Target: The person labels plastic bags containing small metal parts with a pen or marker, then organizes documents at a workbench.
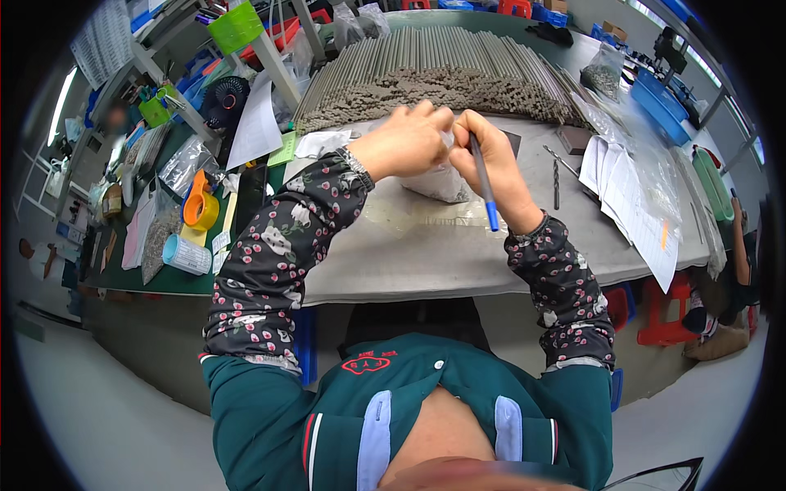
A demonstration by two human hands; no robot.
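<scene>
Both my hands meet over the grey tabletop (393, 262), at the near side of a big stack of thin grey rods (442, 69). My left hand (403, 141) is closed at the top of a see-through plastic bag (440, 185), whose lower part hangs or rests below the hands; its contents are hard to make out. Within my right hand (496, 168) lies a pen (483, 184) with a blue end pointing down toward me. The right fingertips also come close to the bag's top, and whether they pinch it cannot be told.
Right of my hands lie drill bits (557, 184), a dark block (573, 140) and white papers (614, 184). A yellow tape dispenser (201, 203), a light-blue cup (187, 254) and a black fan (227, 102) stand left. Red stools (667, 315) and a seated person's leg are at lower right.
</scene>
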